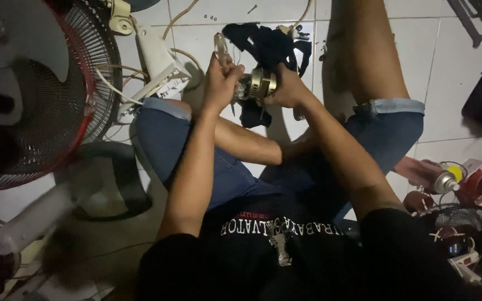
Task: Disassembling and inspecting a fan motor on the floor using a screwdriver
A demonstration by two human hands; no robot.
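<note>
Two hands meet over the floor tiles between your knees, and both have closed fingers. Your left hand (221, 78) is wrapped around a screwdriver (220, 49), whose clear handle sticks up and away from the fist toward the far side; the shaft is hidden, so you cannot tell exactly where its tip sits. Your right hand (288, 89) grips the motor (258, 85) from the right, fingers curled round its far end.

The motor lies between the two hands, touching both. Its long axis runs left to right, roughly level, with the left end facing the screwdriver hand. Your right hand carries it; your left is at its left end, so the tool comes in from the left along that axis.

The motor looks like a short metal cylinder with a brass-coloured banded ring round its middle and a paler, shiny part toward the left. Fine detail is lost in the dim light.

Just beyond it, a black cloth (266, 42) lies on the tiles, with another dark scrap just below the motor. To the far left sits a white housing (160, 67) with pale cords running from it, and left of that a fan (46, 95) with a red-rimmed grille. At the near right, beside your right knee, a spray can (446, 181) lies among loose wires and bits.
</note>
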